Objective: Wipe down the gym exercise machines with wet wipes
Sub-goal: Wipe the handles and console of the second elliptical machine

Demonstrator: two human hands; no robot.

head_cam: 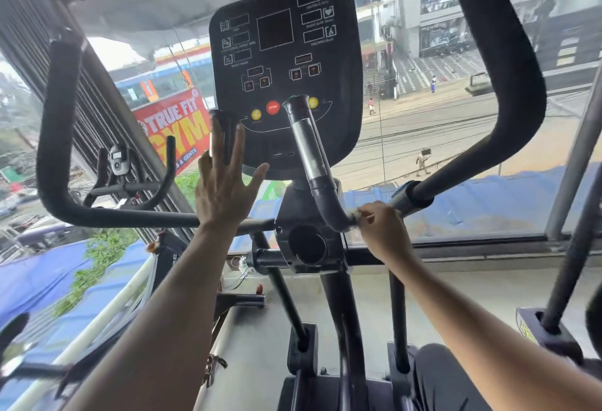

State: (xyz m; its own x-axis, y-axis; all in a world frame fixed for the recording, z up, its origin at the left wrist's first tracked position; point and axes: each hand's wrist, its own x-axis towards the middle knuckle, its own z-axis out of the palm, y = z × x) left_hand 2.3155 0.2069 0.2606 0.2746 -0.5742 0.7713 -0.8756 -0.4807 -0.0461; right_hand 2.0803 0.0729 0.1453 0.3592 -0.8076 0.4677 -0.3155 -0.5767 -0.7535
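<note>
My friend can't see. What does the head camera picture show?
A person's right hand rubs a white wet wipe on the bend of an exercise machine's right handlebar. Their left hand is raised, fingers spread, below the black console; a street shows through the window.

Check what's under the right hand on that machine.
The right hand pinches a white wet wipe against the bend of the inner handlebar. Only the wipe's edge shows; the rest, and the bar beneath, are covered by the fingers.
</note>
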